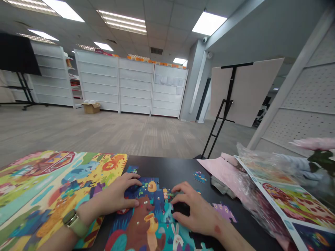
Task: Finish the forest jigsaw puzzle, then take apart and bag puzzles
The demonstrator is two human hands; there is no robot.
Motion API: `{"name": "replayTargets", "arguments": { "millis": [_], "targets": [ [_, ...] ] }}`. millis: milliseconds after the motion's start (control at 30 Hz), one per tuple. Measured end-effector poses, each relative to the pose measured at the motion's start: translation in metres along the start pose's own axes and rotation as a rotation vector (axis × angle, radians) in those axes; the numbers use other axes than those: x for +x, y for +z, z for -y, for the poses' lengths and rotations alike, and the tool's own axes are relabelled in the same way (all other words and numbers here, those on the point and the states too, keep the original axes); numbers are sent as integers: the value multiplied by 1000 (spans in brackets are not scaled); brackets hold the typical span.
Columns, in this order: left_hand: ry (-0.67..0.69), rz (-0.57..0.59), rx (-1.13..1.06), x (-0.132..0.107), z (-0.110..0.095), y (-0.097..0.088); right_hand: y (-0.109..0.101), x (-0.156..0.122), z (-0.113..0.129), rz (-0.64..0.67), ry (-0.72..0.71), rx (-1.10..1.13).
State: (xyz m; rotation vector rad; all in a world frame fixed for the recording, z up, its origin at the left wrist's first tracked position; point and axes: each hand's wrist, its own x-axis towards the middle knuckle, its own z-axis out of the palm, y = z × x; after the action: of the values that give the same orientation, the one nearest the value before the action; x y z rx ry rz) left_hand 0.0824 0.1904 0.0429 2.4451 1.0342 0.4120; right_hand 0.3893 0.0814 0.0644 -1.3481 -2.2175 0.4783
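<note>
Dark table (167, 166): puzzle (140, 223) points away, long axis unclear; left hand (119, 195), right hand (195, 211) spread.

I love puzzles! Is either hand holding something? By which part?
The left hand rests on the puzzle, gripping nothing; whether the right hand grips the puzzle's edge can't be told.

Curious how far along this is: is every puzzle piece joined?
No, a purple piece lies apart from the bear puzzle on the table.
</note>
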Motion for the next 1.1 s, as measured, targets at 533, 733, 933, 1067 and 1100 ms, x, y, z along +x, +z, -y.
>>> {"name": "replayTargets", "arguments": {
  "millis": [533,733,933,1067,1100],
  "targets": [
    [32,-56,70,1,9,7,19,-2,1,-7,-138,115],
    [53,-72,138,3,22,11,-2,1,-13,-199,-93,58],
    [82,-90,162,2,21,13,-53,2,-60,-635,294,-91],
    [138,-234,142,4,26,8,-63,-1,-69,-815,346,-65],
    [136,-315,125,4,27,2,-62,-2,-69,-848,339,-58]
  ]
}}
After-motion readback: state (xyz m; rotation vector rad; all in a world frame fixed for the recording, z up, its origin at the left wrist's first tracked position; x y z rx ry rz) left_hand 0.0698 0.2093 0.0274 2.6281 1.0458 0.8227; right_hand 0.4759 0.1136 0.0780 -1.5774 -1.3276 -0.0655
